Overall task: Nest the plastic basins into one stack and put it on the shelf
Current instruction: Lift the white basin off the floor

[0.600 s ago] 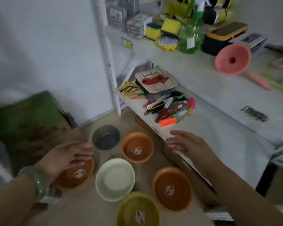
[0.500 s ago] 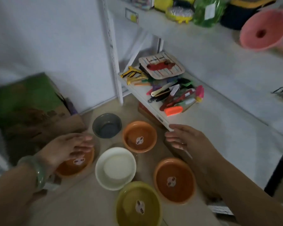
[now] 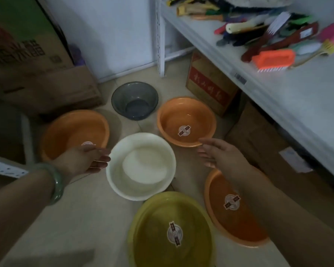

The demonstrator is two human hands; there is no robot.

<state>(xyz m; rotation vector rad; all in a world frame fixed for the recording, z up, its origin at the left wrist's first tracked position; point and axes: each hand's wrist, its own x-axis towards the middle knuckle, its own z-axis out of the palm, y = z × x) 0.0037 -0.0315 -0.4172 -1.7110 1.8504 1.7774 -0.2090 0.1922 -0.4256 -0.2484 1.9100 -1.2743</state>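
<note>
Several plastic basins lie apart on the floor. A white basin (image 3: 141,166) sits in the middle, with a grey basin (image 3: 134,100) behind it. Orange basins lie at the left (image 3: 73,130), back right (image 3: 185,120) and front right (image 3: 231,211). Nearest me is a yellow basin (image 3: 172,230). My left hand (image 3: 85,160) hovers open by the white basin's left rim, over the left orange basin. My right hand (image 3: 218,153) hovers open to the white basin's right, holding nothing. The white shelf (image 3: 289,97) runs along the right.
Brushes and combs (image 3: 274,39) are piled on the shelf's far part. Cardboard boxes (image 3: 212,87) stand under the shelf, and a larger carton (image 3: 33,74) stands at the left. A white shelf post (image 3: 160,41) rises behind the basins.
The view has dropped and come closer to the floor. Both hands have moved inward toward the white basin, the left one off the left orange basin's far side.
</note>
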